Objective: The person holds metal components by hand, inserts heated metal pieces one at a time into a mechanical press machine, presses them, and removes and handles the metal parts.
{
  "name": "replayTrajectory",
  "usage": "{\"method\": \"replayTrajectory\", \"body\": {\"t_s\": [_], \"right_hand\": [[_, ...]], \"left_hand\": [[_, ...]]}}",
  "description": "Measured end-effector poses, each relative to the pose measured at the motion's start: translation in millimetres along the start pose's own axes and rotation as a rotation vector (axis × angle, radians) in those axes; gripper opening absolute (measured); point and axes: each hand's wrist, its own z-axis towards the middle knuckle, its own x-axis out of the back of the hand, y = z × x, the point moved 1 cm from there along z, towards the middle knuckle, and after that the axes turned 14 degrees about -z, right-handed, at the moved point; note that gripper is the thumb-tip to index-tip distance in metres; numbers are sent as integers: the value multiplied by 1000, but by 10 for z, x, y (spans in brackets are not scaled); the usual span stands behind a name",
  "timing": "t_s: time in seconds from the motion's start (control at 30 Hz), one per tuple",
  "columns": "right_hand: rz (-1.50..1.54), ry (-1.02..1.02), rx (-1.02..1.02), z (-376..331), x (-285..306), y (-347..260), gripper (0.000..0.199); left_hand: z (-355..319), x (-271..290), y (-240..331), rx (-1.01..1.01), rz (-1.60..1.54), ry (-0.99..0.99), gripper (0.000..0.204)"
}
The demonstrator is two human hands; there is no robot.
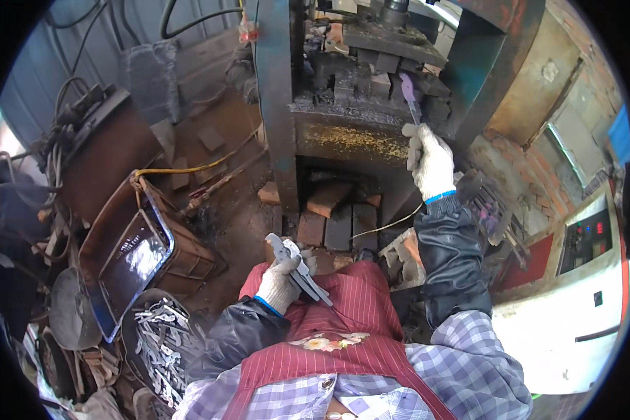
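Observation:
My right hand (429, 162), in a white knit glove, is raised to the bed of a heavy press (350, 77) and grips a flat metal blank (410, 97) that points up toward the dies. My left hand (281, 281), also gloved, rests over my lap on a red striped apron and holds a small stack of similar flat metal blanks (297, 267), fanned out and pointing down right. Dark blocks lie on the press bed beside the blank in my right hand.
A metal bin of grey stamped pieces (162, 344) stands at my lower left. Next to it is a rusty crate with a glossy tray (129, 253). Bricks (332, 210) are stacked under the press. A white control cabinet (588, 280) is at the right; cables hang at the left.

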Motion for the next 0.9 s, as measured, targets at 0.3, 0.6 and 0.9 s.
{"method": "replayTrajectory", "body": {"t_s": [0.3,0.6,0.9], "right_hand": [[-21,-36,-99,442,-401,-95,32],[-47,-52,-173,637,-508,-41,35],[-68,-127,-158,45,-380,129,59]], "left_hand": [[215,207,-185,132,-105,-82,35],[171,89,-121,120,-6,-85,33],[229,160,40,73,-8,-239,40]]}}
